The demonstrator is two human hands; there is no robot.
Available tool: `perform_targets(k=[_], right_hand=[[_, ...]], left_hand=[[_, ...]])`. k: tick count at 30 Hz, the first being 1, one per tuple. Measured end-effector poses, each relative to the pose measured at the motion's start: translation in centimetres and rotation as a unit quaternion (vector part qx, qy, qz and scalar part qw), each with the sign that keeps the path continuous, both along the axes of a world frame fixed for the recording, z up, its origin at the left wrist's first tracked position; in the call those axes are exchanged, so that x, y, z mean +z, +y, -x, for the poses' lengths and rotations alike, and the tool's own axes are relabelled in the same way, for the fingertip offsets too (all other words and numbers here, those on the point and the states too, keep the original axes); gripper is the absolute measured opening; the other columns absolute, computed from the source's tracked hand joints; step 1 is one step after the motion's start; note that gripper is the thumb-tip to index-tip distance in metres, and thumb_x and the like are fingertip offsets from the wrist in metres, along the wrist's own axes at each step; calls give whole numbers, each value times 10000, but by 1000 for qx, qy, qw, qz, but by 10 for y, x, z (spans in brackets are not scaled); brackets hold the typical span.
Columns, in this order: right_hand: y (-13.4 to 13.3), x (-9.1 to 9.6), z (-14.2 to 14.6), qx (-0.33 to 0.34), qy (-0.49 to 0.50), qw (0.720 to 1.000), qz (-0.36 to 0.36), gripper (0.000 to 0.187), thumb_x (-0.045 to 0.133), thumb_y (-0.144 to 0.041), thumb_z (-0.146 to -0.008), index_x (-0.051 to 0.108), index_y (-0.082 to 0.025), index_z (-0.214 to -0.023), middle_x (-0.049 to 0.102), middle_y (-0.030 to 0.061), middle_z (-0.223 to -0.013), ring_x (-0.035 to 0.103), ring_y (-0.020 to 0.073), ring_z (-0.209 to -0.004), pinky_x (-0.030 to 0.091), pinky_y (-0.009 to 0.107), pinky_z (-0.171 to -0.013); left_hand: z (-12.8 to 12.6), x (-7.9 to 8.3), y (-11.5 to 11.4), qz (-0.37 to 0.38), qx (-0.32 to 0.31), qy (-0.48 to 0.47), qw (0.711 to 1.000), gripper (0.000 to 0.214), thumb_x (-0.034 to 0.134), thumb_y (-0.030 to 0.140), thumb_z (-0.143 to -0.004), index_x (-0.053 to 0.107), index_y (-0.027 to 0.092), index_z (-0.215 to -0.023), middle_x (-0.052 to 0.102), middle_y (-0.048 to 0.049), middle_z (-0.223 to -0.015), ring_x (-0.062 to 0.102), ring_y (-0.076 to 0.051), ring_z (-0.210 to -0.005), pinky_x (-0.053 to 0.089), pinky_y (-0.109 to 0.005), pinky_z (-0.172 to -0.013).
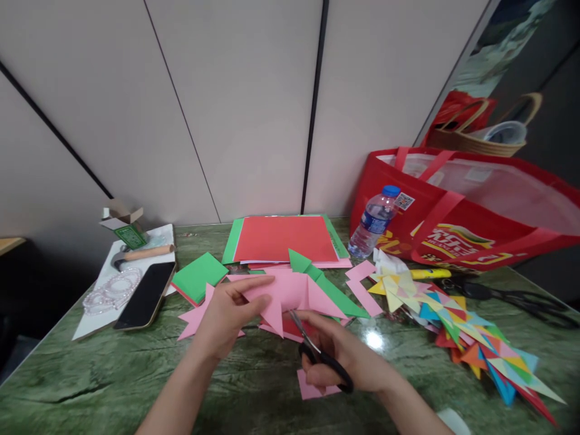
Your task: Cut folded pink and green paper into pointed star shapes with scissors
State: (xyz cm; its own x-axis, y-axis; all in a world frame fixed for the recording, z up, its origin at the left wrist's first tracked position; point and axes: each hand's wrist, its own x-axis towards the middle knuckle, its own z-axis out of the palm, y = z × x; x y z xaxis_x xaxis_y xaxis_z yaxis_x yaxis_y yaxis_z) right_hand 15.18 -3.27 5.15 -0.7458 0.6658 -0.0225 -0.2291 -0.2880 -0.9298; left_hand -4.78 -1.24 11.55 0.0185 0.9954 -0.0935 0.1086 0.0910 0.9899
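Observation:
My left hand [238, 308] pinches a folded pink paper [292, 291] between thumb and fingers, holding it above the table. Wrapped in my right hand [347, 350] are black-handled scissors [312, 345], whose blades point up at the lower edge of that paper. Whether the blades are cutting it I cannot tell. Under my right hand lies a small pink paper piece [312, 391]. Behind the held paper are a folded green paper strip [338, 294] and, partly hidden, red and pink sheets. Pointed pink paper [194, 323] shows beside my left hand.
Red and green sheets [285, 238] are stacked at the back. To the left are green paper squares [200, 277], a phone [145, 296], a hammer [142, 254] and a small box [129, 232]. At right stand a water bottle [374, 222], a red bag [421, 211] and colourful folded paper [480, 344].

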Motion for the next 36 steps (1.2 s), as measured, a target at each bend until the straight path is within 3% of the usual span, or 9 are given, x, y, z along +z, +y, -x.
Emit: perform_targets(k=[5, 12, 16, 21, 27, 36], right_hand=[[-1, -6, 3, -45, -38, 998, -30, 642, 698, -217, -736, 362, -239, -1283, 547, -69, -590, 474, 59, -462, 391, 164, -444], [-5, -4, 8, -64, -38, 997, -24, 613, 689, -234, -734, 386, -236, -1268, 498, -72, -588, 456, 71, -490, 376, 171, -446], [-7, -2, 12, -76, -35, 996, -21, 591, 682, -283, -741, 387, -221, -1249, 468, -89, -551, 435, 69, -454, 354, 176, -430], [-11, 5, 18, -119, -39, 992, -10, 518, 718, -312, -710, 432, -182, -1123, 530, -59, -611, 486, 89, -519, 374, 208, -494], [-10, 9, 24, -171, 6, 985, 8, 332, 751, -328, -677, 493, -160, -802, 490, -51, -675, 411, 72, -582, 338, 199, -534], [-7, 10, 22, -174, 3, 985, 10, 332, 760, -314, -664, 514, -150, -813, 492, -40, -695, 387, 76, -593, 309, 203, -528]], left_hand=[[-1, -1, 0, 4, 0, -33, 999, 311, 717, 229, -623, 726, 198, -932, 703, -58, -919, 584, -152, -722, 455, -230, -591], [-4, -2, -2, 11, 16, -55, 998, 319, 737, 228, -603, 728, 196, -920, 697, -28, -767, 514, -96, -577, 422, -197, -525], [-5, -5, -6, -19, 20, 4, 1000, 341, 710, 262, -645, 714, 189, -978, 691, -39, -769, 442, -78, -505, 373, -193, -464], [-18, -5, -15, -57, 57, 76, 994, 348, 665, 277, -677, 705, 189, -1011, 687, -46, -877, 277, -42, -424, 250, -188, -376], [-34, -7, -21, -50, 55, 95, 993, 379, 643, 270, -667, 701, 158, -1024, 688, -43, -775, 260, -51, -417, 226, -198, -378], [-33, -5, -22, -71, 50, 124, 988, 383, 620, 248, -675, 694, 163, -1042, 669, -16, -693, 238, -48, -411, 237, -187, -368]])
